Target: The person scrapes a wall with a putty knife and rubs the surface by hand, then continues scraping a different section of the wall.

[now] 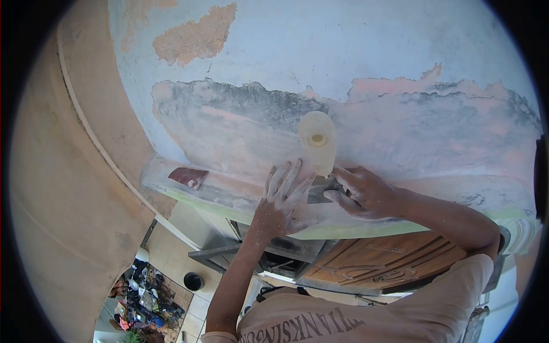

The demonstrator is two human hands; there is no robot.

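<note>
A pale, cream-coloured oval plate (318, 123) with a round raised centre stands out against the patched wall in front of me. My left hand (280, 197), dusted with white powder, lies with fingers spread just left of its lower tip. On the other side, my right hand (363, 193) is curled, with index finger and thumb around a dark grey flat patch (321, 193) below the plate. What the right fingers grip is too small to make out. A dark red piece, like folded sandpaper (187, 178), rests on the ledge to the left.
The plastered ledge (234, 191) has a pale green front edge (366, 230). Bare plaster shows through the peeling light-blue wall (274, 46). Below are a carved wooden panel (389, 257), a dark bucket (194, 280) on the floor, and a cluttered pile (150, 297).
</note>
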